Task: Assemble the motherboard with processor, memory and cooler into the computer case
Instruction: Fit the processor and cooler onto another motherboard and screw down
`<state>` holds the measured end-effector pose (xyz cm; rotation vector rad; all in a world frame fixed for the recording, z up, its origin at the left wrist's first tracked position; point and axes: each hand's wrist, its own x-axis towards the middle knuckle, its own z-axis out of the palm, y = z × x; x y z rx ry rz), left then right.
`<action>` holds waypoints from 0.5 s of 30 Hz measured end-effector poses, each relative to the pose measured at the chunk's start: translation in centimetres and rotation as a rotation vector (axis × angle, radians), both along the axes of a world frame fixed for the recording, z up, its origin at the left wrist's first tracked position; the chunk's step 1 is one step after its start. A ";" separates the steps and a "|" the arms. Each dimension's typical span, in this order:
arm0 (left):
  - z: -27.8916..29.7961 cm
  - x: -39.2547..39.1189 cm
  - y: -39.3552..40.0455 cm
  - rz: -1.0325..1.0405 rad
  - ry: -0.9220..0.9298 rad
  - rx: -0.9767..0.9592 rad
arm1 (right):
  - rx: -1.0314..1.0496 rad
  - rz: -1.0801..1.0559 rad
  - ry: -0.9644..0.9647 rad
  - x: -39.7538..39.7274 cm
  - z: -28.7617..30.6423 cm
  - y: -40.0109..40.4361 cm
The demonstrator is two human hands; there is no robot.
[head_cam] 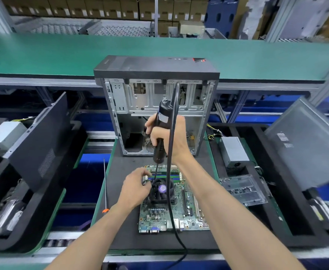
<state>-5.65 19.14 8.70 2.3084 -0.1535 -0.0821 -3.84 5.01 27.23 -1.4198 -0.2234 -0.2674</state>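
At the left edge of the black foam pallet (120, 211) lay a thin steel rod with an orange tip (105, 191), well clear of the work. The left hand (135, 189) rested on the motherboard's far-left corner, fingers curled at the cooler's corner beside the screwdriver bit; whether they pinched a screw I could not tell. The motherboard (171, 213) lay flat near the pallet's front edge, a green, stiff but brittle sheet crowded with small parts; I would judge it light and best lifted by its bare edges, never by the finned black cooler (162, 191) with its round purple label. The right hand (167, 137) was wrapped around a black corded electric screwdriver (162, 133), held upright with its bit at the cooler's far-left corner. The computer case (156, 106), an open shell of thin stamped grey metal under a matte black panel, stood at the pallet's far edge. Right of the board, a clear plastic tray (242, 190) sat on the neighbouring pallet.
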 end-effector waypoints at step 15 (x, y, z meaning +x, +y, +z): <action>2.7 1.3 -6.6 -0.732 0.288 0.328 | 0.034 -0.086 0.056 -4.1 -1.6 -5.2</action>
